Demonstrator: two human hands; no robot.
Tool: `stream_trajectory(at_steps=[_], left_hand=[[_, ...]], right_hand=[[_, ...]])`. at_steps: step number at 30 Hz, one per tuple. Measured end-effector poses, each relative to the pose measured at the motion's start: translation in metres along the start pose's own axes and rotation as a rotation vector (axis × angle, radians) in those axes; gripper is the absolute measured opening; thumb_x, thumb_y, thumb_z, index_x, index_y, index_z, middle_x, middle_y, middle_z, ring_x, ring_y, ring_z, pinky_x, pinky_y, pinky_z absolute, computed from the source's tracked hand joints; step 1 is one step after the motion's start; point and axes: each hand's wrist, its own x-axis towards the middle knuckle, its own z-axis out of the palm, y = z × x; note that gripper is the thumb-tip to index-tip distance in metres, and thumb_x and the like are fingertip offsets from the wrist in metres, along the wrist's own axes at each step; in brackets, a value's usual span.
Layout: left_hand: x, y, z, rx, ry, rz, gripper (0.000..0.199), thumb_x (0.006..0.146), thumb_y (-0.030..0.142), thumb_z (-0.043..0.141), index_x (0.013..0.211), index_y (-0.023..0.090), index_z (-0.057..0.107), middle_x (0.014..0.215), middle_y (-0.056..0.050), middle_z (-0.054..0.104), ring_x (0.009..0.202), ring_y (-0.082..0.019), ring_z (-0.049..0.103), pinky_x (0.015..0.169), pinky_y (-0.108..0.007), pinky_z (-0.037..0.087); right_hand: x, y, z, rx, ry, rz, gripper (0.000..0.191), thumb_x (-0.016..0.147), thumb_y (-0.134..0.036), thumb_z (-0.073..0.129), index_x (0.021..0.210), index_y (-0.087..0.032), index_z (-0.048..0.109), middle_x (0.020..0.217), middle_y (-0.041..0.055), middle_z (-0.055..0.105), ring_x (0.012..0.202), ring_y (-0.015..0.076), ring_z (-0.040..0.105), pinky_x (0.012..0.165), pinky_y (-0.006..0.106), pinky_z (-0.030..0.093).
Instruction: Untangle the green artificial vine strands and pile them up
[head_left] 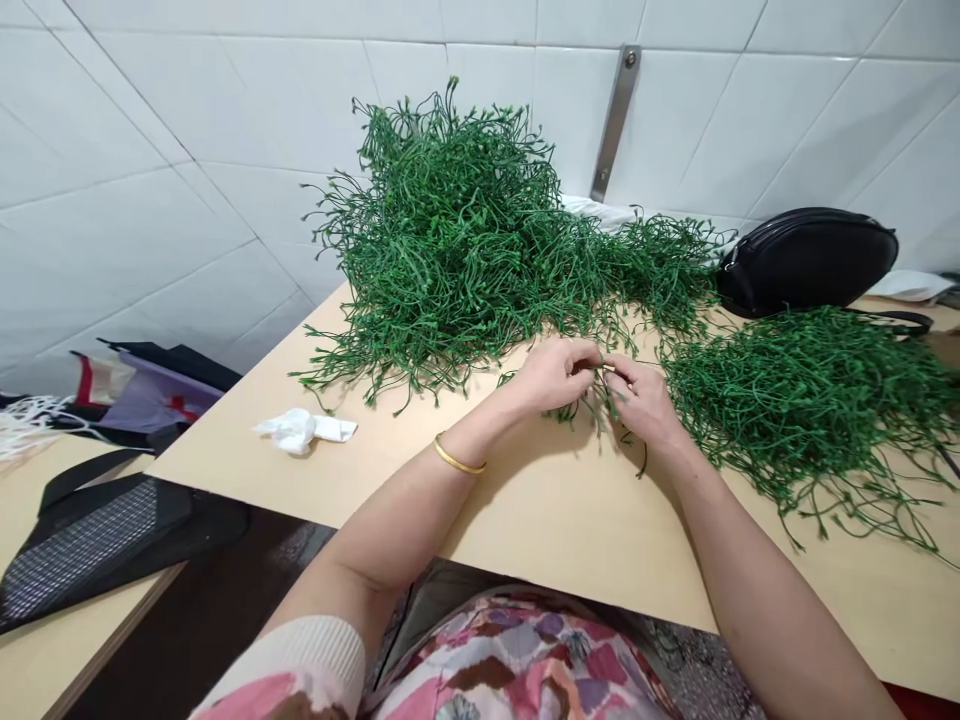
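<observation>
Over the middle of the light wooden table (540, 510), my left hand (556, 376) and my right hand (643, 398) almost meet. The fingers of both are closed on thin green plastic stems (598, 405), whose ends hang down between and below them. A tall tangled heap of green stems (457, 230) rises behind my left hand. To the right of my right hand lies a lower, flatter pile of the same stems (802, 400). How the held stems join is hidden by my fingers.
A crumpled white tissue (296, 430) lies at the table's left. At the back right stands a black bag (814, 258). A metal bracket (616, 125) is on the tiled wall. Black mesh fabric (90, 545) rests on a lower-left surface.
</observation>
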Motion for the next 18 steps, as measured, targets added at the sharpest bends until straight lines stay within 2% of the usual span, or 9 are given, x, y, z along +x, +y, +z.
stream_trajectory(at_steps=[3,5,8,10,12,15,18], left_hand=[[0.0,0.004,-0.006,-0.358,-0.201,-0.125,0.025,0.086,0.031,0.039,0.088,0.015,0.057,0.071,0.001,0.056,0.062,-0.011,0.053,0.06,-0.024,0.041],[0.0,0.003,-0.008,-0.336,-0.248,-0.22,0.027,0.087,0.032,0.037,0.086,0.015,0.057,0.073,-0.001,0.057,0.063,-0.011,0.054,0.06,-0.025,0.043],[0.0,-0.009,-0.005,0.031,-0.13,-0.289,0.02,0.084,0.023,0.04,0.076,0.015,0.057,0.079,-0.005,0.059,0.072,-0.015,0.054,0.068,-0.028,0.043],[-0.001,-0.018,-0.002,0.247,-0.014,-0.269,0.017,0.082,0.022,0.043,0.08,0.016,0.058,0.092,-0.009,0.06,0.08,-0.017,0.054,0.072,-0.029,0.043],[-0.001,-0.025,-0.001,0.335,0.038,-0.258,0.015,0.081,0.022,0.046,0.083,0.017,0.059,0.102,-0.01,0.059,0.084,-0.019,0.055,0.073,-0.029,0.042],[-0.001,-0.027,-0.005,0.236,0.006,-0.297,0.014,0.077,0.018,0.048,0.074,0.017,0.061,0.086,-0.007,0.061,0.078,-0.018,0.056,0.069,-0.029,0.041],[0.001,-0.022,-0.012,-0.025,0.028,-0.337,0.021,0.079,0.024,0.049,0.065,0.016,0.062,0.061,-0.002,0.055,0.064,-0.015,0.053,0.063,-0.027,0.039]], right_hand=[[0.002,0.003,-0.006,0.16,-0.003,-0.018,0.035,0.073,-0.02,0.04,0.09,-0.018,0.071,0.08,0.0032,0.066,0.077,0.0173,0.058,0.076,0.031,0.044],[0.004,0.003,-0.008,0.218,0.001,0.02,0.033,0.071,-0.02,0.042,0.085,-0.018,0.072,0.079,0.0031,0.066,0.075,0.0169,0.058,0.076,0.031,0.045],[0.004,0.001,-0.008,0.233,0.022,0.076,0.028,0.07,-0.023,0.048,0.083,-0.017,0.072,0.076,0.0034,0.065,0.069,0.0156,0.055,0.069,0.03,0.045],[0.002,0.0,-0.005,0.214,0.004,0.105,0.029,0.072,-0.026,0.051,0.09,-0.017,0.071,0.066,0.0011,0.059,0.059,0.0132,0.049,0.058,0.028,0.041],[0.0,-0.002,0.0,0.177,-0.05,0.113,0.034,0.075,-0.028,0.052,0.102,-0.017,0.068,0.057,-0.0024,0.051,0.05,0.0112,0.04,0.051,0.026,0.036],[-0.002,-0.001,0.008,0.111,-0.083,0.08,0.038,0.076,-0.03,0.054,0.111,-0.017,0.065,0.061,-0.0017,0.055,0.053,0.0117,0.044,0.053,0.026,0.038],[-0.003,0.002,0.012,0.142,-0.064,0.071,0.035,0.077,-0.027,0.052,0.108,-0.017,0.066,0.08,0.0039,0.066,0.067,0.0148,0.056,0.064,0.03,0.046]])
